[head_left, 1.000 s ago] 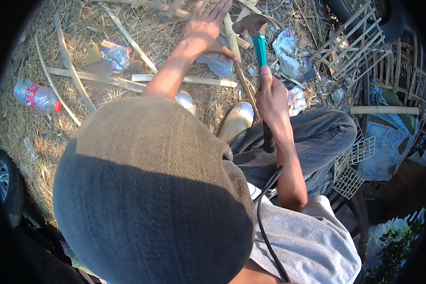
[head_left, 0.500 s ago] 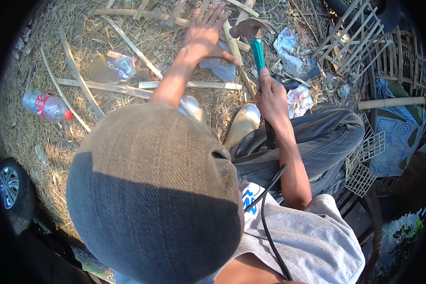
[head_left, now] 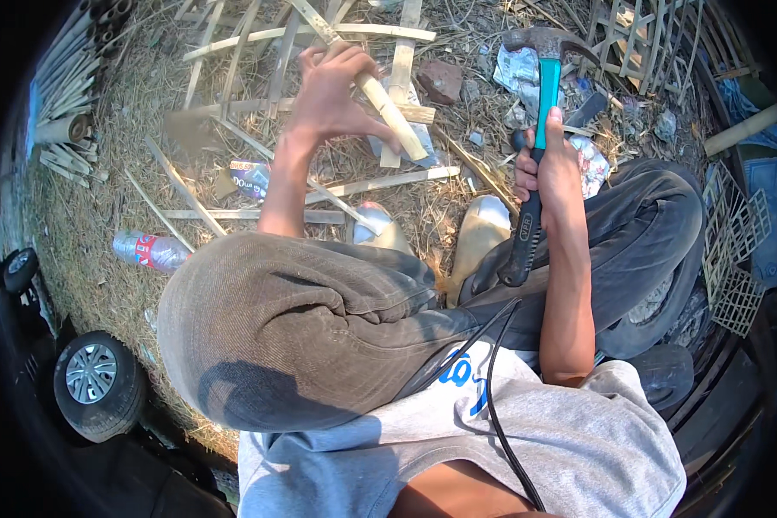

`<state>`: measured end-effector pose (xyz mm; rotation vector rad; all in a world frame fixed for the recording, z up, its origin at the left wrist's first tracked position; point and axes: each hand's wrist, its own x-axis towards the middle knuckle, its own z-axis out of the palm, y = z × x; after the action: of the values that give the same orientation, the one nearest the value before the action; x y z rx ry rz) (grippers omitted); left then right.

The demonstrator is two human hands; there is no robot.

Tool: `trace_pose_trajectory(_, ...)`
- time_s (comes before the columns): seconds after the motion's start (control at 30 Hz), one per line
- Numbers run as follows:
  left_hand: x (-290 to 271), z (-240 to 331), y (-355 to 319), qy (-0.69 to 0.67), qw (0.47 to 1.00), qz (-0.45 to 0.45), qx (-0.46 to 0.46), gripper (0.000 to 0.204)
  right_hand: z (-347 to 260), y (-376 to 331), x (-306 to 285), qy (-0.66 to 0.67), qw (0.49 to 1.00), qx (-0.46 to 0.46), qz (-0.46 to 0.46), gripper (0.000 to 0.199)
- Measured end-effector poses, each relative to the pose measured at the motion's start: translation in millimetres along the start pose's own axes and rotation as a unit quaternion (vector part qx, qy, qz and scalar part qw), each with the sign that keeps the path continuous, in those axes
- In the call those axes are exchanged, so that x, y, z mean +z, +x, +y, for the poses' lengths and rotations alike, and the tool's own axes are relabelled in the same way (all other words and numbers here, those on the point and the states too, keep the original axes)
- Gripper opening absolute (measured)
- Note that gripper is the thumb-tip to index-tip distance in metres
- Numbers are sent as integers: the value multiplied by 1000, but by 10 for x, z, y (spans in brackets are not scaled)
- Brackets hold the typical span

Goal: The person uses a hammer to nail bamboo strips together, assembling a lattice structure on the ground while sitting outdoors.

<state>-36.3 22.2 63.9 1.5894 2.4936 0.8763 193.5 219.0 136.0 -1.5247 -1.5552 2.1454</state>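
Note:
My left hand [head_left: 332, 95] is closed round a pale split-bamboo strip [head_left: 386, 105], thumb stretched toward its near end. This strip slants over other bamboo slats [head_left: 403, 56] that lie crossed on the ground. In my right hand [head_left: 551, 173] is a claw hammer [head_left: 548, 99] with a green and black handle. Its metal head points away from me, and it is held off to the right, apart from the bamboo. The pale toes of my two shoes [head_left: 483, 233] show between my bent knees, just below the slats.
Dry straw covers the ground. At left lie a plastic bottle [head_left: 151, 250] and a purple packet [head_left: 250, 178]. A bamboo pile [head_left: 65, 129] stands far left, car wheels [head_left: 93, 375] lower left. Woven lattice pieces [head_left: 734, 250] lie right, and a reddish stone [head_left: 440, 82] sits beyond the slats.
My left hand was spread flat over the slats and now grips a strip. The hammer has moved right, away from the bamboo, and the view has shifted.

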Motion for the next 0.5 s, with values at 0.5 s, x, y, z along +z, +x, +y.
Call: trace_pose_trajectory(0.5, -2375, 468, 1334, -151, 981, 20, 122, 80, 65, -47, 578, 18, 984, 41, -173, 51)
